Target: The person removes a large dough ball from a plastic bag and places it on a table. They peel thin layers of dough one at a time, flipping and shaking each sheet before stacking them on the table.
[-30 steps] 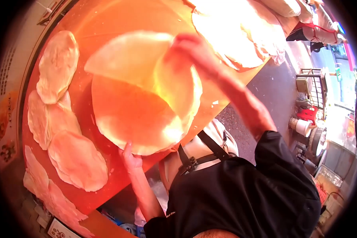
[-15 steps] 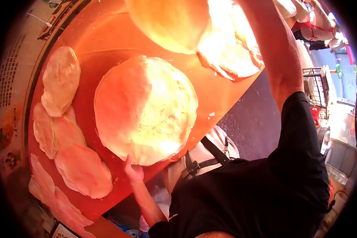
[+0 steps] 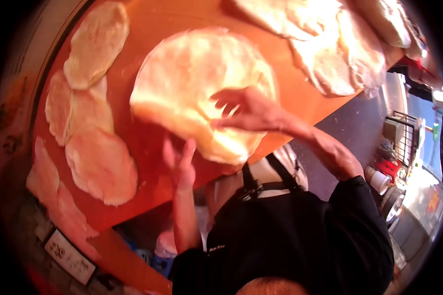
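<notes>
A large round sheet of dough [image 3: 182, 69] lies flat on the orange table, with layered edges along its near rim. Over its right half hovers my right hand [image 3: 253, 110], fingers spread and curved, with nothing in them. My left hand [image 3: 179, 160] is just off the near-left rim, fingers up and apart, also holding nothing. Strong sunlight falls across the dough, and both hands are slightly blurred.
Several oval dough pieces [image 3: 101, 164] lie overlapping along the table's left side, with thin strips [image 3: 64, 204] at the near-left corner. Folded dough sheets [image 3: 330, 54] are heaped at the far right. The orange table's [image 3: 152, 216] edge runs diagonally before my body.
My right hand has come back from the far side to above the round dough. A round sheet at the top is gone from there. My left hand has left the rim; the view has shifted.
</notes>
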`<state>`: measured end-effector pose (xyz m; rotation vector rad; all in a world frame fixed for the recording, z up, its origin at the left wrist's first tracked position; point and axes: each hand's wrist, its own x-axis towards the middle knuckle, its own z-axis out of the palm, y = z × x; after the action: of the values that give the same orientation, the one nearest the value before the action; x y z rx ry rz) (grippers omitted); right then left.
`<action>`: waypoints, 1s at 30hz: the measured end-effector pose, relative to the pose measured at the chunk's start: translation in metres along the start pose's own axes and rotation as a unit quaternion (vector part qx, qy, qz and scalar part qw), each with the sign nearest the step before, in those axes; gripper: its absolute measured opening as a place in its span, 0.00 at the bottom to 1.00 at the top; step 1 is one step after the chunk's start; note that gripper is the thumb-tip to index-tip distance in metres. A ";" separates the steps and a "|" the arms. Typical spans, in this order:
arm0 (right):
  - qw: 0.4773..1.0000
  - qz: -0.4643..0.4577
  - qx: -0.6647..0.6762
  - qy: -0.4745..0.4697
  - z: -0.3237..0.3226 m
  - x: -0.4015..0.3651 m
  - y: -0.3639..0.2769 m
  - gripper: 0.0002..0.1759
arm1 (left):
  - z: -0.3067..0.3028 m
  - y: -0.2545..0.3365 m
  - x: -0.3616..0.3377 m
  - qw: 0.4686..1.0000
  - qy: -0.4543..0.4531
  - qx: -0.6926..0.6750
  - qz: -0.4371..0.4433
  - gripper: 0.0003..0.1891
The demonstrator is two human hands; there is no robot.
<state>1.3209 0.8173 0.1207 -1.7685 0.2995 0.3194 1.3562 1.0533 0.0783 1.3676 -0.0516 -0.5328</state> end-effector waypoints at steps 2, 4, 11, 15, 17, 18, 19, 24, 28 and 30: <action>0.994 -0.044 0.018 -0.094 0.033 0.008 0.002 0.31 | 0.004 0.011 0.006 0.999 -0.034 -0.026 -0.025 0.31; 0.995 0.040 0.070 -0.058 0.039 0.007 0.006 0.23 | 0.004 0.009 0.006 1.000 -0.011 0.009 -0.001 0.30; 0.989 0.056 0.129 -0.051 0.063 0.015 0.003 0.09 | -0.020 0.001 -0.005 0.997 0.038 0.003 -0.066 0.23; 0.972 0.112 0.206 0.004 0.056 0.027 0.013 0.13 | -0.041 -0.026 -0.012 0.993 0.067 -0.035 -0.095 0.23; 0.998 -0.012 0.028 0.049 0.089 0.035 0.039 0.14 | -0.048 -0.039 -0.017 0.983 0.104 -0.087 -0.121 0.24; 0.996 -0.076 -0.050 0.023 0.085 0.033 0.032 0.15 | -0.057 -0.047 -0.017 0.982 0.096 -0.100 -0.128 0.24; 0.997 -0.006 0.043 -0.062 0.063 0.029 0.011 0.16 | -0.056 -0.039 -0.016 0.979 0.093 -0.107 -0.147 0.24; 0.928 -0.084 0.315 0.180 -0.083 0.025 -0.006 0.11 | -0.090 -0.031 -0.017 0.983 0.126 -0.048 -0.122 0.24; 0.900 -0.040 0.290 0.323 -0.166 -0.050 -0.015 0.12 | -0.117 -0.012 -0.014 0.974 0.111 -0.111 -0.164 0.25; 0.864 0.003 0.273 0.423 -0.199 -0.080 0.009 0.12 | -0.116 -0.008 -0.017 0.959 0.121 -0.163 -0.199 0.25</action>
<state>1.2542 0.6237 0.1841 -1.2413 0.9229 -0.5348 1.3780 1.1651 0.0493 1.1095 0.5023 -0.6710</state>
